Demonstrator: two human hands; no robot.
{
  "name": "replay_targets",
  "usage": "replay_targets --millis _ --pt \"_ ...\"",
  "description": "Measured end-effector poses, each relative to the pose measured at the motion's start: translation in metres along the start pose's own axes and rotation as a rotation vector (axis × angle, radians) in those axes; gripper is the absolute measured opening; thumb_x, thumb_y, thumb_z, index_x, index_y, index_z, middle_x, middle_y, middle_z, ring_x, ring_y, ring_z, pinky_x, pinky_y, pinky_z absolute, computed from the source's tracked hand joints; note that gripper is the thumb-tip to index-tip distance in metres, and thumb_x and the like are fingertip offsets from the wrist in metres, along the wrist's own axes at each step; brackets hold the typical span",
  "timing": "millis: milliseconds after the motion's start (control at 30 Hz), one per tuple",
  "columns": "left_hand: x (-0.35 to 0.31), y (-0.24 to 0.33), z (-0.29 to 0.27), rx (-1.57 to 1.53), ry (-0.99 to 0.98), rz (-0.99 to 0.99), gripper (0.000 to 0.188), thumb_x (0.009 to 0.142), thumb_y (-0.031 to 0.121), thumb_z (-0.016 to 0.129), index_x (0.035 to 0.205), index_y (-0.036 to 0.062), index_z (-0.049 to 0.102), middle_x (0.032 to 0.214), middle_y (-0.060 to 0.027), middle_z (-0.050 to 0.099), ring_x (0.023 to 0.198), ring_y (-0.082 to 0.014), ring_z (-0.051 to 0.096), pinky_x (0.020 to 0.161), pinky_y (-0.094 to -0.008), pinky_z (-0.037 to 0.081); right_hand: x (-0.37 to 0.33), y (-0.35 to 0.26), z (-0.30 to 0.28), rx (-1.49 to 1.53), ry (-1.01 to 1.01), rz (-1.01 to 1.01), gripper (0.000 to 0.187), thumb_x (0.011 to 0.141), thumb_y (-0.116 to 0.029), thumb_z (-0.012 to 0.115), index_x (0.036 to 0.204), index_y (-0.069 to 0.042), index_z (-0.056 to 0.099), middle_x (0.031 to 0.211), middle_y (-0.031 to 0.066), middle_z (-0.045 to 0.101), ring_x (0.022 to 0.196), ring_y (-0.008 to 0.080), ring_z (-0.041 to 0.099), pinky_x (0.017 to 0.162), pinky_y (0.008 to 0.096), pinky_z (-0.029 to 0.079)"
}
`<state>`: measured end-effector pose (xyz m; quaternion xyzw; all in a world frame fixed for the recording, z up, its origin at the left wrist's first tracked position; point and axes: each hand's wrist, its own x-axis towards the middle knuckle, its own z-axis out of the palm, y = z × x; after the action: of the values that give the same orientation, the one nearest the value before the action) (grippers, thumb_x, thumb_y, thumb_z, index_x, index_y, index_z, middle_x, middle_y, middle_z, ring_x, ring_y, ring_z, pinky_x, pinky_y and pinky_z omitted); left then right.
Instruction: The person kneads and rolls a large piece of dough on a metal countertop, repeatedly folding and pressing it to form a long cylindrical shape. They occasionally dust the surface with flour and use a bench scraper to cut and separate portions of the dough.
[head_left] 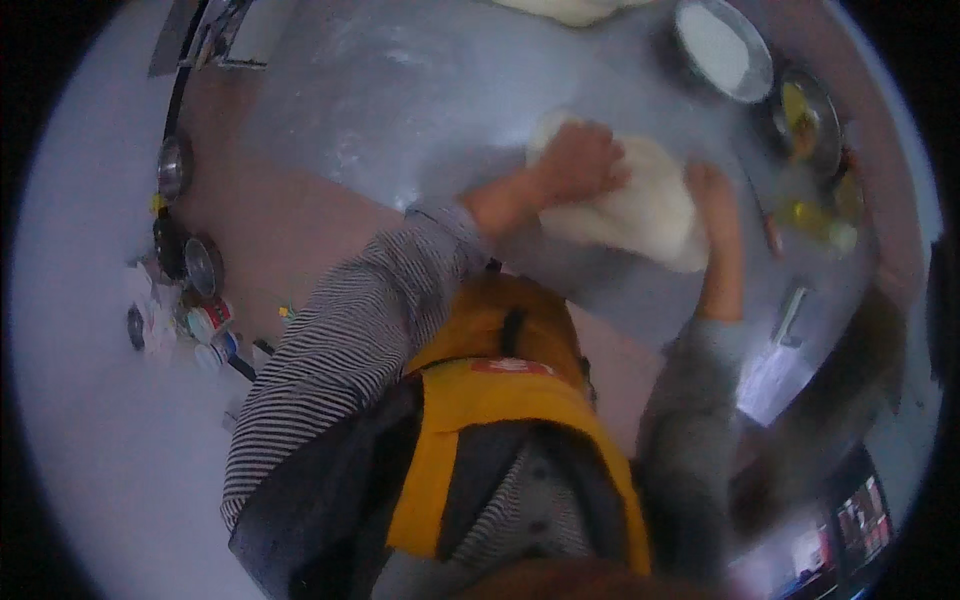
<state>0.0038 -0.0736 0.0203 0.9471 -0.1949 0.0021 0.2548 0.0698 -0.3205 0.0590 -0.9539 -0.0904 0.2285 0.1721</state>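
Observation:
A pale, flattened piece of dough [650, 225] lies on the grey work surface in front of me. My left hand [582, 160] is closed and presses onto the dough's upper left part, its fingers curled into it. At the right edge of the dough, my right hand [712, 195] is also closed, with its fingertips blurred and partly hidden. Another pale mass of dough [575, 8] shows at the far edge of the view.
On the far right stand a metal bowl of white powder [722, 50] and a metal bowl with yellow items [812, 115]. A bottle of yellow liquid [815, 222] lies nearer, beside a thin stick [768, 225]. Metal bowls [203, 265] and containers [210, 318] are at left.

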Motion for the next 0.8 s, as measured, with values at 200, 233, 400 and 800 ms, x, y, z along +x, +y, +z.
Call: replay_targets --millis 200,233,400,800 --pt "-0.149 0.05 -0.03 -0.351 0.078 0.089 0.024 0.081 0.025 0.068 0.098 0.0086 0.064 0.085 -0.0113 0.06 0.076 -0.0345 0.059 0.066 -0.047 0.046 -0.1 -0.084 0.115 -0.363 0.486 -0.348 0.036 0.092 -0.035 0.055 0.121 -0.014 0.061 0.137 0.0098 0.051 0.13 0.0296 0.045 0.109 0.0599 0.025" --pt "-0.16 0.049 -0.029 -0.392 0.119 0.041 0.026 0.081 0.024 0.067 0.102 0.009 0.064 0.087 -0.0112 0.061 0.077 -0.0345 0.059 0.068 -0.0464 0.047 -0.115 -0.093 0.128 -0.289 0.518 -0.389 0.038 0.092 -0.035 0.055 0.123 -0.015 0.059 0.137 0.0094 0.051 0.131 0.0285 0.045 0.11 0.0589 0.023" --pt "-0.161 0.05 -0.017 -0.288 0.366 0.002 0.034 0.081 0.019 0.063 0.114 0.0104 0.063 0.106 -0.0109 0.062 0.097 -0.0316 0.058 0.088 -0.0489 0.045 -0.124 -0.095 0.155 -0.21 0.563 -0.328 0.047 0.087 -0.032 0.056 0.131 -0.017 0.054 0.139 0.0067 0.051 0.134 0.0271 0.043 0.113 0.0574 0.018" --pt "0.003 -0.03 0.029 0.028 0.568 -0.064 0.033 0.081 0.029 0.059 0.112 0.0212 0.068 0.108 -0.0036 0.063 0.102 -0.0261 0.057 0.091 -0.054 0.038 0.055 -0.08 0.121 -0.16 0.73 -0.268 0.027 0.081 -0.028 0.06 0.106 -0.019 0.065 0.113 0.0022 0.064 0.111 0.0241 0.056 0.1 0.052 0.035"
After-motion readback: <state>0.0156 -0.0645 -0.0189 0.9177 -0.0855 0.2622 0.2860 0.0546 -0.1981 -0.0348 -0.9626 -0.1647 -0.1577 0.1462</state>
